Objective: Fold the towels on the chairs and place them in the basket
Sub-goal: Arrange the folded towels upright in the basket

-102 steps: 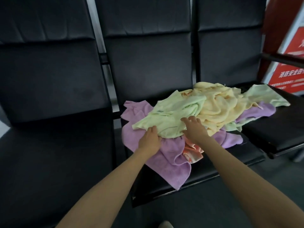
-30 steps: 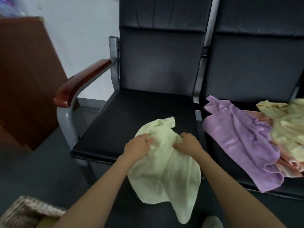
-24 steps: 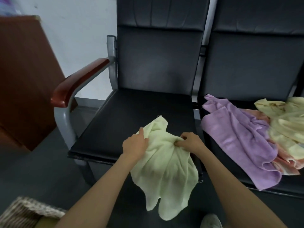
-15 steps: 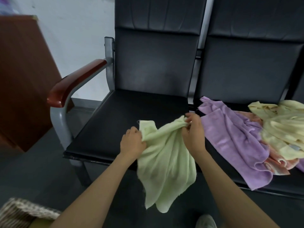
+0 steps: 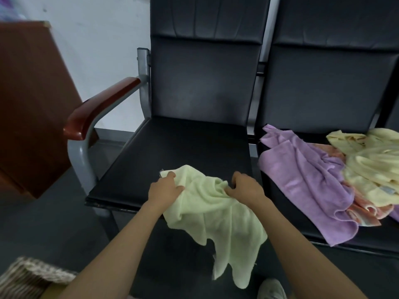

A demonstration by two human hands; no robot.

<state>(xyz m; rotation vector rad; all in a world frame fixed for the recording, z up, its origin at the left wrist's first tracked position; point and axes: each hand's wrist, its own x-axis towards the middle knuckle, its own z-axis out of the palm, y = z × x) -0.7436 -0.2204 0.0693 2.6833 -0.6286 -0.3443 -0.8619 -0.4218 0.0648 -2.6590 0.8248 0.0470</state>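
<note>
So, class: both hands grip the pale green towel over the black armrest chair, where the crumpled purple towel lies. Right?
No: the head view shows the purple towel on the neighbouring chair; left hand and right hand grip the pale green towel.

No readable text, label or number shows anywhere.

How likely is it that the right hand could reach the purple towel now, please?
Probably yes: nothing stands between the right hand and the purple towel on the next seat, though that hand grips the green towel.
</note>
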